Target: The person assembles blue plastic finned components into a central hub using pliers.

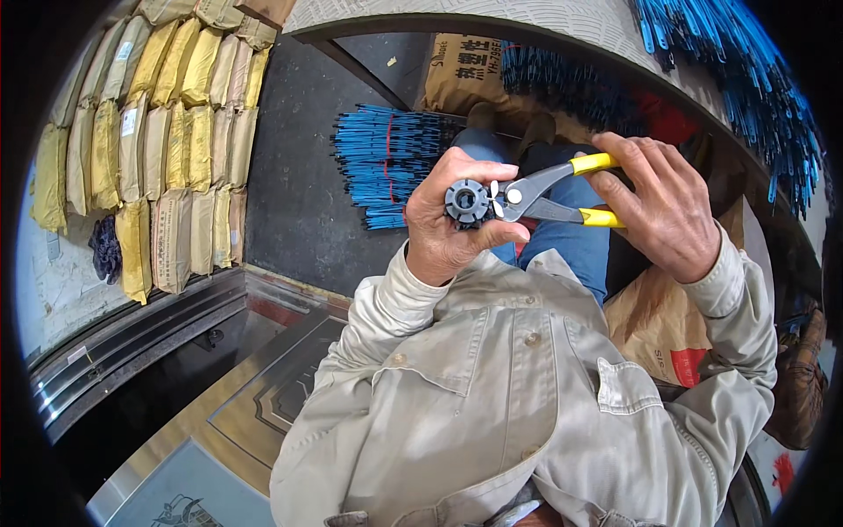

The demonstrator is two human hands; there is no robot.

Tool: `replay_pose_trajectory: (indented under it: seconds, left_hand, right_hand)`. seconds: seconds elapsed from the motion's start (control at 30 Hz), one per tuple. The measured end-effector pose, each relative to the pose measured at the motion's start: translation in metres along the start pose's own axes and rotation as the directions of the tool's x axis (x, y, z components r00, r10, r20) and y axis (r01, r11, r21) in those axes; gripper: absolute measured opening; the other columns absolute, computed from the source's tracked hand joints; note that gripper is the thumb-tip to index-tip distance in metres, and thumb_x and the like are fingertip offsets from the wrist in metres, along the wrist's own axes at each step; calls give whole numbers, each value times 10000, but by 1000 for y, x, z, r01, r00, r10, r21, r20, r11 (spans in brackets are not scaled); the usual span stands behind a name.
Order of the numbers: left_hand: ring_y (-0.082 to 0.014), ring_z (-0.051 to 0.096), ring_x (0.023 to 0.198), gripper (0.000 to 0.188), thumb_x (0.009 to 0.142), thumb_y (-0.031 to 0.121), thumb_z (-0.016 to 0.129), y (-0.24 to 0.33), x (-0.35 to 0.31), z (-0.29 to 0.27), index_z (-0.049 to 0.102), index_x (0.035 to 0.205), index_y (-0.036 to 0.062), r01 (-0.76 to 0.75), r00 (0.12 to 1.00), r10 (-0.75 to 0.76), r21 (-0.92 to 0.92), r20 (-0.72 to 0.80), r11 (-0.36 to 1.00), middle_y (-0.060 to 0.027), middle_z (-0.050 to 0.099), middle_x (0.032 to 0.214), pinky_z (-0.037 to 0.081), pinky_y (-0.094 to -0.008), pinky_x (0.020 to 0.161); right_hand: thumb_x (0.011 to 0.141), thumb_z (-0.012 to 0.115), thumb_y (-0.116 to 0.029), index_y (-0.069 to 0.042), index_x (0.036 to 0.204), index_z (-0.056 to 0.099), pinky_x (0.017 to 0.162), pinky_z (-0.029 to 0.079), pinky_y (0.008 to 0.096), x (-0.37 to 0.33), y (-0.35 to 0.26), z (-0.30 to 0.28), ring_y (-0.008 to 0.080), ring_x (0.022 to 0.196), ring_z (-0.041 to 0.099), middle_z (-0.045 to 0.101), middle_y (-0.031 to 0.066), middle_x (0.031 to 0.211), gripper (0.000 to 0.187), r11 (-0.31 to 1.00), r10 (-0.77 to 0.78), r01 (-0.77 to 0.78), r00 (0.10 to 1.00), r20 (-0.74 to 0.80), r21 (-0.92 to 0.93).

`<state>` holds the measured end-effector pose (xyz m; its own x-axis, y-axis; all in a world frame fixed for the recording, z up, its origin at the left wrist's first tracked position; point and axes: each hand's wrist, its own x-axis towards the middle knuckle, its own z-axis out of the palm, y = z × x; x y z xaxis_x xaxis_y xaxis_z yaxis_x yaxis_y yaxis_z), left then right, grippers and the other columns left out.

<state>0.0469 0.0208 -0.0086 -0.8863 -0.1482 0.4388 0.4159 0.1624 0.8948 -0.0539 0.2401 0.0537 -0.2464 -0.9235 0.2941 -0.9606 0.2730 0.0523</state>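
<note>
My left hand (434,230) is closed around a dark grey round plastic part (466,204). Its notched ring end, with a hole in the middle, faces up, and the fingers hide the rest. My right hand (659,198) grips a pair of cutting pliers (549,186) by its spread yellow-sleeved handles. The short silver jaws of the pliers lie beside the ring, between my left thumb and fingers. Whether the jaws touch the part I cannot tell.
Bundles of blue strips with black ends (386,167) lie on the dark floor (303,149). More blue strips (746,79) hang over the pale patterned tabletop (500,16) at upper right. Yellow and tan sacks (158,149) are stacked at left. A metal door (255,395) stands at lower left.
</note>
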Motion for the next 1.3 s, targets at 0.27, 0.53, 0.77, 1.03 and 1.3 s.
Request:
replay_pose_trajectory:
  seconds: [0.27,0.53,0.77,1.03,1.3]
  left_hand:
    - [-130,496,713,527,555,305,851,-5,2,-1,631,945,26,-31,1000,31,-13,-3,999,-42,568,812,394,-250,642]
    - [-131,496,719,559,533,334,852,-6,1,-13,621,937,23,-20,1000,21,-28,16,999,-40,570,813,393,-251,644]
    - [-137,502,732,585,509,351,858,-11,-2,-15,609,926,25,15,995,6,-212,99,977,-36,570,808,398,-262,647]
    - [-150,507,750,572,516,362,853,-13,-3,-19,590,911,44,14,996,8,-243,90,970,-40,577,826,411,-268,662]
    - [-151,504,763,562,544,387,834,-7,-5,-18,579,916,52,25,1000,-19,-224,25,974,-43,583,834,412,-276,667]
  right_hand:
    - [601,714,-167,-46,871,533,669,440,357,-8,-13,25,256,766,547,518,129,946,347,979,136,-149,986,99,140]
    - [727,696,-139,-42,851,487,579,440,321,6,1,0,226,691,553,533,103,860,262,896,28,-189,927,373,402]
    - [852,608,-137,-32,921,445,519,430,298,23,15,-23,163,585,560,567,57,776,206,264,-164,-500,819,549,825]
    - [844,590,-66,-20,971,424,517,433,322,30,8,-28,226,557,565,548,79,724,215,374,-155,-378,875,459,847]
    - [748,600,46,-8,1004,429,565,455,376,5,-36,16,391,661,552,532,156,811,312,581,88,-262,962,260,771]
